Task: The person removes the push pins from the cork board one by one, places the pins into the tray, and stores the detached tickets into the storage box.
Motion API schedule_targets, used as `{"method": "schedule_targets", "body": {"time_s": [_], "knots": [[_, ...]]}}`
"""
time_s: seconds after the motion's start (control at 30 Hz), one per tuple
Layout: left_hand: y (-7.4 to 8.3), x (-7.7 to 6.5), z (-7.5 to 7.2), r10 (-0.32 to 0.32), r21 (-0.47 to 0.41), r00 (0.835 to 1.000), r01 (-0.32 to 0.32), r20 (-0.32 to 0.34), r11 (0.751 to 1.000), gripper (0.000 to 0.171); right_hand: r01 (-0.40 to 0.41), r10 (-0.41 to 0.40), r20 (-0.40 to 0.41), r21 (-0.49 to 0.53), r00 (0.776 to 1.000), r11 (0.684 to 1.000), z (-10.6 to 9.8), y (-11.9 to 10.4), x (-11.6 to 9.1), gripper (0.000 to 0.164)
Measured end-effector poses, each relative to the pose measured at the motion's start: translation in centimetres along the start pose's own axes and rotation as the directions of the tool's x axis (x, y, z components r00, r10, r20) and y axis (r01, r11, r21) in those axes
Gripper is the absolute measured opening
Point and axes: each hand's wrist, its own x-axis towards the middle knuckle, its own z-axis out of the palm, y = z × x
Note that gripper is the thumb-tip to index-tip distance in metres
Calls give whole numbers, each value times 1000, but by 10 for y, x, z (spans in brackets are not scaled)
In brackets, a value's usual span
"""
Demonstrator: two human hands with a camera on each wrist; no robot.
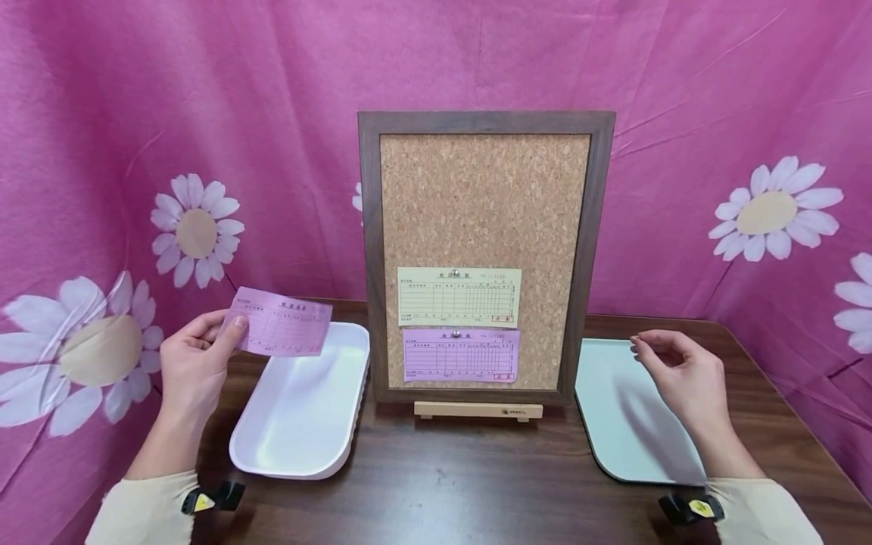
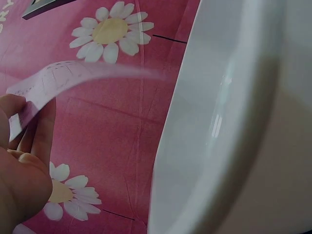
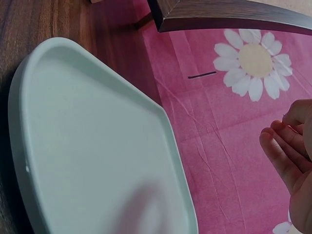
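Pinches a thin purple printed paper slip point(image 1: 286, 322) in the left hand point(image 1: 204, 348), between thumb and fingers, raised by the far left corner of a white, round-cornered rectangular tray point(image 1: 306, 412). Holds the right hand point(image 1: 688, 375) above a pale green, round-cornered tray point(image 1: 606, 393) on the right, thumb and fingertips pressed together on a tiny object point(image 1: 634, 339), too small to identify. Faces an upright, brown-framed cork board point(image 1: 484, 204) between both trays on the dark wooden worktop point(image 1: 436, 484), with a pale yellow printed slip point(image 1: 443, 303) pinned above a second purple slip point(image 1: 443, 356).
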Motion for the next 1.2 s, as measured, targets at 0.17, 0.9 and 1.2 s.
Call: {"method": "schedule_targets", "body": {"time_s": [0.17, 0.9, 1.2], "knots": [[-2, -1, 0, 37, -9, 999, -37, 1, 999, 22, 4, -4, 11, 10, 1000, 1000, 2, -1, 0, 14], [-7, -3, 1, 52, -94, 984, -37, 168, 995, 17, -3, 3, 34, -17, 999, 1000, 7, 3, -6, 12], [-8, -2, 0, 49, -131, 975, -20, 218, 991, 22, 2, -2, 32, -9, 999, 1000, 10, 5, -8, 12]]}}
